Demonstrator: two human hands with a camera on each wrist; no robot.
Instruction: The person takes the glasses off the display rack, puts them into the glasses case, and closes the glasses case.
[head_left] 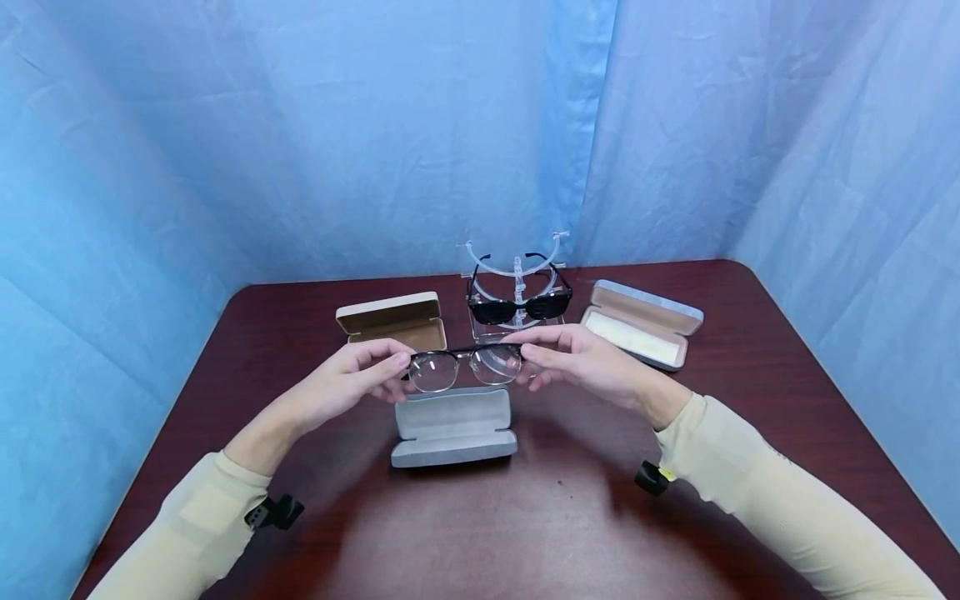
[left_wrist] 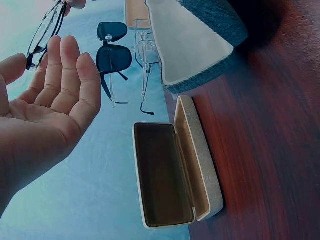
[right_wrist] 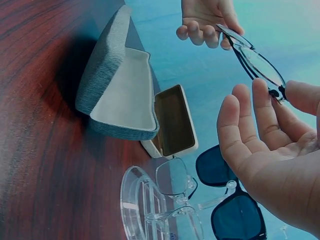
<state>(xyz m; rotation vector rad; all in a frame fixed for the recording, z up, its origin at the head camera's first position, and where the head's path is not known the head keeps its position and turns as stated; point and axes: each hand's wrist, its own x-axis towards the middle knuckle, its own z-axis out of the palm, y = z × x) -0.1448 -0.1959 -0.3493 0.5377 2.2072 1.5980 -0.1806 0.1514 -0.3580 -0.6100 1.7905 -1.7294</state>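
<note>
A pair of clear-lensed eyeglasses (head_left: 465, 353) with a dark browline is held up level between both hands. My left hand (head_left: 360, 372) pinches one end of the frame between thumb and fingertips, and my right hand (head_left: 573, 360) pinches the other end the same way. In the right wrist view the thin temples of the eyeglasses (right_wrist: 257, 62) lie along the back of the lenses. Just below them in the head view, an open grey glasses case (head_left: 453, 427) stands on the table with its pale lining bare.
Behind the hands a clear acrylic display stand (head_left: 518, 275) carries black sunglasses (head_left: 520, 309) and another thin-framed pair (right_wrist: 172, 177). An open beige case with brown lining (head_left: 393, 321) is at back left. At back right lies an open case (head_left: 641, 323) with a pale cloth inside. Blue curtains (head_left: 360, 133) surround the dark red table (head_left: 480, 533).
</note>
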